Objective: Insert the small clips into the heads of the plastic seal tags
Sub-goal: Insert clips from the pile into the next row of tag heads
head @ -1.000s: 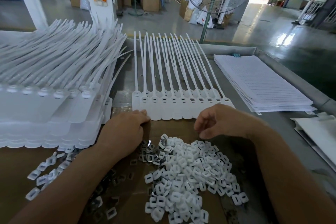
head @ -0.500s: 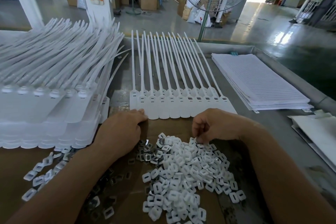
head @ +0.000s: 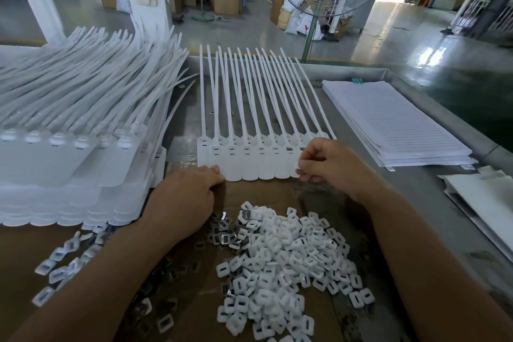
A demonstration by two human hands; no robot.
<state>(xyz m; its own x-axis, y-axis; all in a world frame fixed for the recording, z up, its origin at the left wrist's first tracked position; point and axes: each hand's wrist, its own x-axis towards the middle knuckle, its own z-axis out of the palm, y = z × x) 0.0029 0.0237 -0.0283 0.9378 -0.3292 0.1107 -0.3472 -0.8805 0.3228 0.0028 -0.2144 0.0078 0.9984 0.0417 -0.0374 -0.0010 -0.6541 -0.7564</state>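
A row of white plastic seal tags (head: pixel 249 158) lies side by side on the table, their tails fanning away from me. My left hand (head: pixel 184 197) rests flat with its fingertips pressing the near left corner of the row. My right hand (head: pixel 329 166) hovers over the right end of the row, its thumb and fingers pinching a small white clip (head: pixel 298 172) against the tag heads. A loose heap of small white clips (head: pixel 283 264) lies on brown cardboard just in front of both hands.
A tall stack of finished white tags (head: pixel 69 147) fills the left side. More clips (head: pixel 61 266) are scattered at the near left. A pile of lined white sheets (head: pixel 394 125) sits at the right, inside the metal table rim (head: pixel 444 108). A fan stands beyond the table.
My right hand dipped into the clip heap, then rose and moved forward to the right end of the tag row with a clip. My left hand stayed on the row's corner.
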